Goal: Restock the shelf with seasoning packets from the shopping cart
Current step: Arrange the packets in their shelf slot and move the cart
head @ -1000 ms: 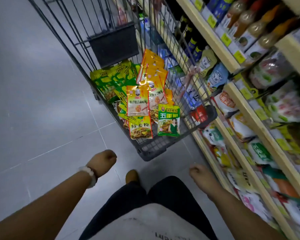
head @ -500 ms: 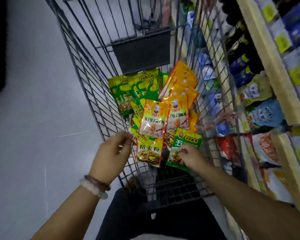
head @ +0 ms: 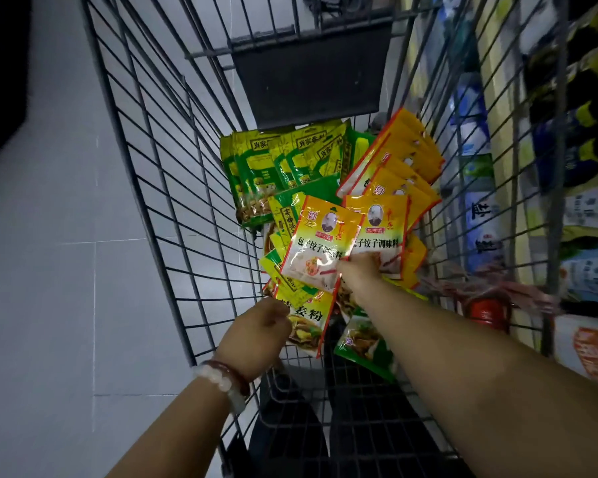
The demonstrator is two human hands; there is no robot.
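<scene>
A wire shopping cart (head: 173,188) holds a heap of seasoning packets: green ones (head: 273,167) at the back left, yellow-orange ones (head: 404,157) at the back right. My right hand (head: 359,272) reaches into the cart and pinches the lower corner of a yellow-orange dumpling seasoning packet (head: 320,246), which lies on top of the heap. My left hand (head: 256,336) is lower and to the left, its fingers closed on the edge of a ginger powder packet (head: 308,320). A green packet (head: 363,345) lies partly under my right forearm.
The shelf unit runs along the right, seen through the cart's wire side, with white and blue bags (head: 480,215) and an orange-printed bag (head: 591,346). A dark flap (head: 311,74) hangs at the cart's far end. Grey tiled floor (head: 66,270) lies to the left.
My view has dropped closer over the cart. My right hand moved from the green packet up to the yellow-orange packet and pinched it. My left hand went from the cart's side onto the ginger powder packet.
</scene>
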